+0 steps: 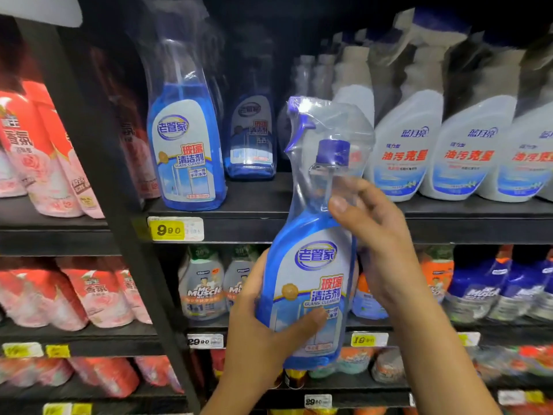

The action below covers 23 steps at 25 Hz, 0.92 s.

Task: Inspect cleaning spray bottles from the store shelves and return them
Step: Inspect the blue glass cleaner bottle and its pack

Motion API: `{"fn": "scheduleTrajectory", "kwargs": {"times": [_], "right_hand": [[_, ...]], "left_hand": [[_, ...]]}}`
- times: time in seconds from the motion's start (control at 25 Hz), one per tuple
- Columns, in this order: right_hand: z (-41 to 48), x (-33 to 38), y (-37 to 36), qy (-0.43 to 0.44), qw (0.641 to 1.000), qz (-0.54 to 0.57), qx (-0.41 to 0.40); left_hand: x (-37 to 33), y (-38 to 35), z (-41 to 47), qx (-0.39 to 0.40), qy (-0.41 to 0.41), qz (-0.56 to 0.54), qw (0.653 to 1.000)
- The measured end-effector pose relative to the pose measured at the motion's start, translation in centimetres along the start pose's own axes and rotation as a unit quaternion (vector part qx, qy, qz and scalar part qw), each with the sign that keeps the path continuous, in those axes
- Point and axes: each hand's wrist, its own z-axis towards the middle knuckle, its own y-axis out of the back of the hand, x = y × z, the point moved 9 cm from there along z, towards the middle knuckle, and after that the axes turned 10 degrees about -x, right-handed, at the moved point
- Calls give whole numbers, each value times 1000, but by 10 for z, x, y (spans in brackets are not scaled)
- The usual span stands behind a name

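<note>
Blue plastic-wrapped glass-cleaner spray bottle (pixel 314 265) | held near-upright before black store shelf (pixel 269 200), label forward, likely for reading | left grip (pixel 263 330) curled round base | right grip (pixel 380 235) curled round neck, steadying

The left hand (pixel 256 326) is held low and is wrapped round the lower part of a bottle (pixel 314 280), thumb laid across its front; the right hand (pixel 386 241), raised higher, is curled round the neck.
</note>
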Motion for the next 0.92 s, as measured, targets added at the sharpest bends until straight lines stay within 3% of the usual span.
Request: {"fn": "scheduleTrajectory", "kwargs": {"times": [0.2, 0.4, 0.56, 0.72, 0.92], "right_hand": [[13, -9, -6, -146, 978, 123, 90], [8, -6, -7, -155, 959, 193, 134], [7, -5, -6, -144, 971, 140, 129], [-10, -19, -9, -175, 965, 112, 161], [-13, -22, -9, -154, 980, 61, 114]], "left_hand": [[0, -18, -11, 44, 3, -13, 999], [0, -19, -12, 32, -12, 16, 999], [3, -18, -10, 21, 19, -21, 999], [8, -19, -5, -4, 131, -126, 983], [-16, -13, 16, -71, 119, -137, 981]]}}
